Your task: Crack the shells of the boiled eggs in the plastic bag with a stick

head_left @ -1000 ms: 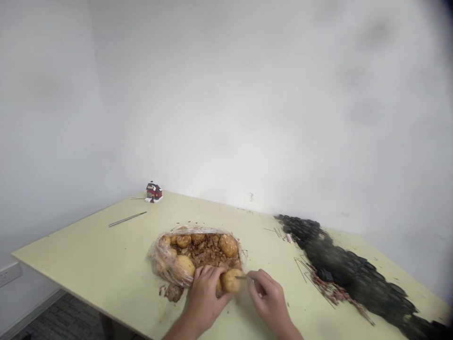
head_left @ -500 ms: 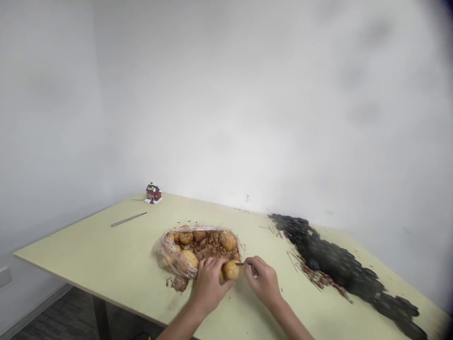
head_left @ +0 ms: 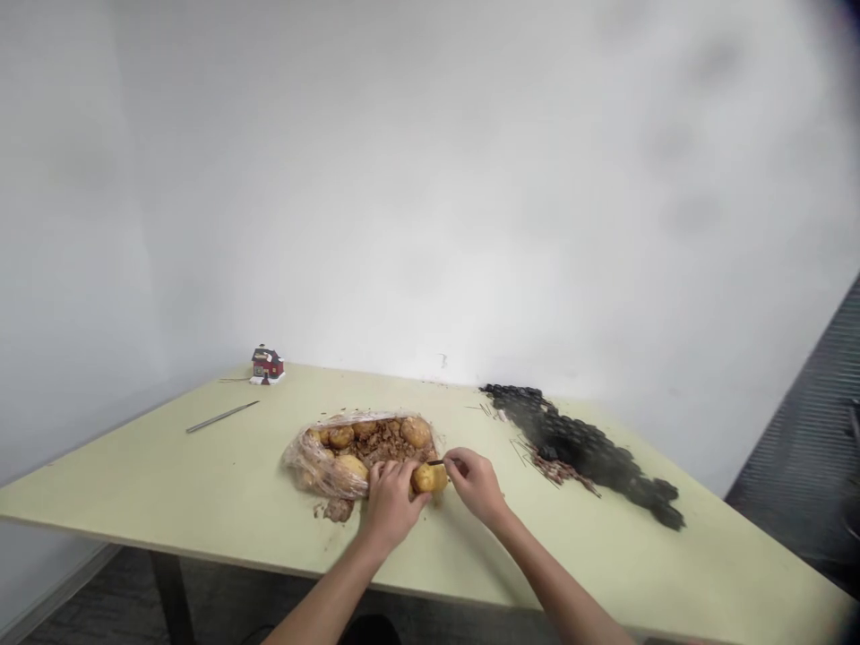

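Note:
A yellow-brown potato (head_left: pixel 425 478) is held at the front right edge of a clear plastic bag (head_left: pixel 313 470). My left hand (head_left: pixel 393 502) grips it from the left, fingers over the bag's near edge. Pinched in my right hand (head_left: pixel 476 484) is a thin dark tool (head_left: pixel 436 462), its tip at the top of the potato. Several more potatoes (head_left: pixel 416 432) lie in the open bag around brown crumbly matter (head_left: pixel 382 447). A brown lump (head_left: pixel 338 510) sits on the table just in front of the bag.
On the pale green table (head_left: pixel 221 484), a metal rod with a dark tip (head_left: pixel 221 417) lies at the left, behind it a small red model house (head_left: pixel 267 365). A long heap of black round pieces (head_left: pixel 578 439), with thin wires and reddish-brown bits (head_left: pixel 561 469) beside it, stretches along the right.
The view has shifted, so things appear further left and a dark ribbed surface shows at the right. The potato's face looks turned, and both hands keep their grips.

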`<state>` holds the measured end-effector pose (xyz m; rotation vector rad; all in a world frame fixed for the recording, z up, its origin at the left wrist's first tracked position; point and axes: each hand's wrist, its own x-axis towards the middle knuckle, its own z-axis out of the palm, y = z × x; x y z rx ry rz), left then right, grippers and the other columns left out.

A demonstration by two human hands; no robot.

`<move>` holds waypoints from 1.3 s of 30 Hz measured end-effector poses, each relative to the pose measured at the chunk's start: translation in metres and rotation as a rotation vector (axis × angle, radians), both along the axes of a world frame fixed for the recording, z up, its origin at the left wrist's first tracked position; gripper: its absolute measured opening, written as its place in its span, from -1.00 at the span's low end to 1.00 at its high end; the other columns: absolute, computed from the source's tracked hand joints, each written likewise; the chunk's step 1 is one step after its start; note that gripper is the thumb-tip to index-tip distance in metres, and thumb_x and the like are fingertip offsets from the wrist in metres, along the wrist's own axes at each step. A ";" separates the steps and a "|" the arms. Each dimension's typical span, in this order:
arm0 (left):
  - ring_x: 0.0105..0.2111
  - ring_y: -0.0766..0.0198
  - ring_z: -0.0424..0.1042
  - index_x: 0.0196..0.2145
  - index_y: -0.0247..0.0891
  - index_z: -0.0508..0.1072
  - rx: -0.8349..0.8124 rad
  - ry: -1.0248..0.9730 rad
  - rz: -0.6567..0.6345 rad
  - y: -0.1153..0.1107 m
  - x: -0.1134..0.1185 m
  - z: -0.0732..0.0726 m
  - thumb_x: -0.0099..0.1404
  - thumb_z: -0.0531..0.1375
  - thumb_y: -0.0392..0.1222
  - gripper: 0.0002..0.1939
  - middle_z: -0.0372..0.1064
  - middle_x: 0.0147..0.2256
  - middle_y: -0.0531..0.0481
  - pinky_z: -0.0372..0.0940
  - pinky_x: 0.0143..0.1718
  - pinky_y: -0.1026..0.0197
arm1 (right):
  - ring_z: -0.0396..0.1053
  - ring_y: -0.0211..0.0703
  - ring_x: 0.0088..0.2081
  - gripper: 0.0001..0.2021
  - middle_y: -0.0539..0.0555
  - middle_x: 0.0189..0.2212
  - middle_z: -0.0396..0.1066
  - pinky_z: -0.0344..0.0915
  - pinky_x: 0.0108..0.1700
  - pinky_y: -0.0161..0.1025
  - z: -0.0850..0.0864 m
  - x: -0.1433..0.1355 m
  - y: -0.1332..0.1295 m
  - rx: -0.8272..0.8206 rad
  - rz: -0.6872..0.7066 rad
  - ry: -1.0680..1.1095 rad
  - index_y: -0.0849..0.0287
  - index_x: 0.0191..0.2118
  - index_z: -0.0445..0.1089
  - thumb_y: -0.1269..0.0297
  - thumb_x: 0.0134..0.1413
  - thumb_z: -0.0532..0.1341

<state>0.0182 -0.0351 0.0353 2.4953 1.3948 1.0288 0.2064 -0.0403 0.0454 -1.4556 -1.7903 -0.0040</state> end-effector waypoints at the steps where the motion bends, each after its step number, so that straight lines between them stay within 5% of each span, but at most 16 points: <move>1: -0.06 0.08 0.33 -0.05 -0.15 0.38 0.013 0.015 -0.005 0.000 0.000 0.000 0.21 0.27 -0.14 -0.66 0.45 -0.12 -0.02 0.04 0.07 -0.02 | 0.43 -0.21 -0.40 -0.85 0.00 -0.44 0.48 0.33 -0.31 -0.28 0.002 -0.003 -0.001 -0.018 -0.004 -0.005 0.17 -0.33 0.46 0.36 0.20 0.15; 11: 0.00 0.04 0.27 0.01 -0.29 0.32 0.111 0.086 -0.014 -0.004 0.002 0.002 0.24 0.19 -0.23 -0.63 0.40 -0.06 -0.11 0.00 0.14 -0.03 | 0.45 -0.23 -0.30 -0.81 0.04 -0.22 0.46 0.44 -0.24 -0.20 0.004 -0.014 -0.009 -0.106 -0.102 0.102 0.23 -0.13 0.42 0.21 0.30 0.20; 25: 0.10 0.05 0.21 0.14 -0.28 0.22 0.053 0.064 0.091 -0.006 0.004 0.007 0.25 0.11 -0.32 -0.51 0.30 0.09 -0.15 -0.14 0.23 -0.07 | 0.46 -0.16 -0.41 -0.71 0.06 -0.43 0.53 0.36 -0.31 -0.25 0.020 -0.017 0.008 0.108 -0.030 0.304 0.21 -0.36 0.48 0.14 0.24 0.13; 33: -0.07 0.06 0.34 0.05 -0.15 0.30 -0.102 0.167 0.081 0.037 -0.005 0.041 -0.12 0.15 -0.47 -0.29 0.44 -0.11 -0.03 0.06 0.05 0.00 | 0.41 -0.13 -0.48 -0.67 0.10 -0.48 0.51 0.33 -0.43 -0.29 0.003 -0.003 0.031 0.218 0.042 0.420 0.19 -0.38 0.50 0.07 0.19 0.13; 39: -0.10 0.00 0.36 0.03 -0.11 0.37 -0.166 0.271 0.005 0.052 -0.018 0.061 -0.09 0.26 -0.29 -0.36 0.45 -0.10 -0.02 0.14 -0.03 0.01 | 0.40 -0.14 -0.51 -0.67 0.07 -0.57 0.44 0.29 -0.54 -0.34 -0.014 0.003 0.031 0.261 -0.022 0.563 0.20 -0.37 0.48 0.07 0.23 0.14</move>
